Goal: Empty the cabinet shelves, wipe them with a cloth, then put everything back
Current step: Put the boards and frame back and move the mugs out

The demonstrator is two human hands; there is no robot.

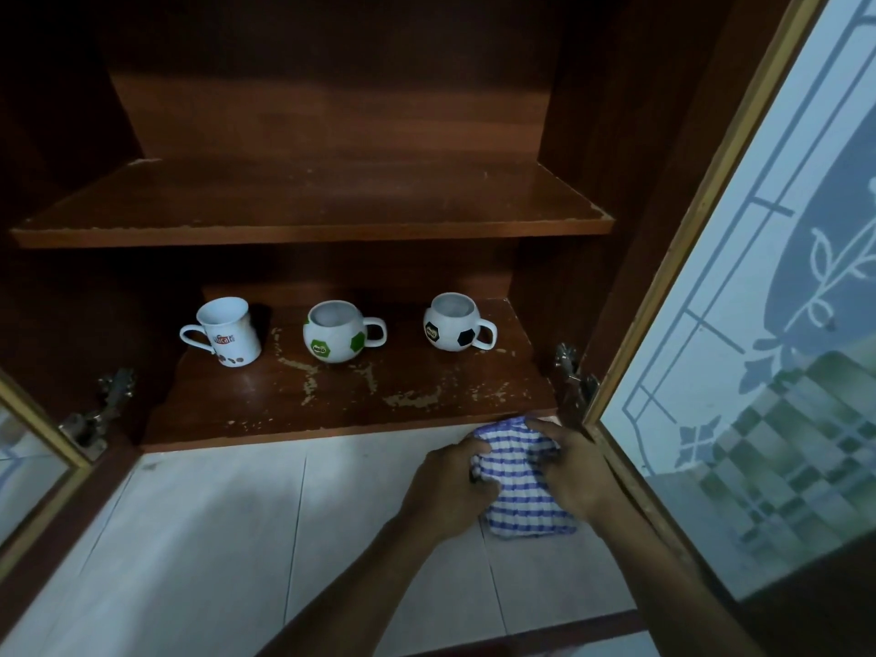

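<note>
A blue-and-white checked cloth [521, 486] is bunched just below the front right corner of the lower shelf [332, 400]. My left hand [448, 486] grips its left side and my right hand [571, 471] grips its right side. Three mugs stand in a row at the back of the lower shelf: a tall white mug [227, 331] at the left, a round white mug with green patches [336, 336] in the middle, and a round white mug with black patches [455, 322] at the right. The upper shelf [313, 201] carries nothing.
The dark wooden cabinet has a frosted glass door [758, 324] swung open at the right and another door's edge [28, 448] at the left. Metal hinges [571, 372] sit on both side walls. Pale floor tiles [213, 538] lie below the shelf.
</note>
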